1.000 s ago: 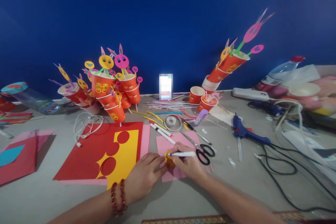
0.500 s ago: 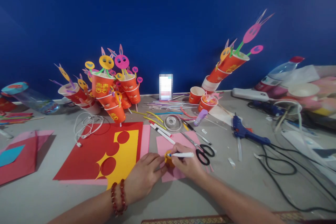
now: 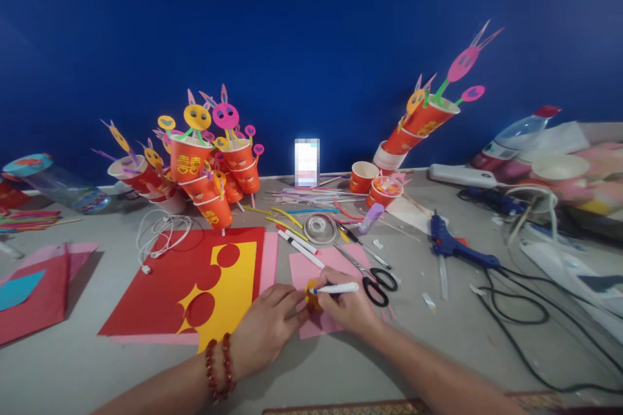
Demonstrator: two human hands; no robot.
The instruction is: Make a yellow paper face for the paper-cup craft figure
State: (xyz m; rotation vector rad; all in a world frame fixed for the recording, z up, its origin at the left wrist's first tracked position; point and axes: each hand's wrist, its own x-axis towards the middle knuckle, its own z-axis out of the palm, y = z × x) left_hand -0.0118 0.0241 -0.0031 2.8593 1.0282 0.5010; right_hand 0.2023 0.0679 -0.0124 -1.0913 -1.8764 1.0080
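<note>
My right hand [image 3: 343, 305] grips a white marker [image 3: 341, 288], its blue end touching a small yellow paper piece [image 3: 311, 298]. The fingers of my left hand [image 3: 270, 321], which has red beads at the wrist, are closed on the left edge of that piece. Both hands partly cover it, and its outline looks round. Pink paper [image 3: 304, 266] lies beneath. To the left, a yellow sheet [image 3: 238, 292] with round cut-outs rests on red paper [image 3: 146, 298]. Black-handled scissors [image 3: 377, 285] lie just right of my right hand.
Decorated red paper cups [image 3: 189, 159] stand back left, with more cups [image 3: 409, 130] back right. A blue glue gun [image 3: 457, 249] and black cords [image 3: 516, 318] lie at right. Capped markers [image 3: 299, 246], a tape roll [image 3: 320, 228] and a purple glue stick [image 3: 371, 218] lie beyond my hands.
The marker tip has shifted very slightly over the yellow piece, where a dark mark shows. My left hand stays in place. The view has moved a little.
</note>
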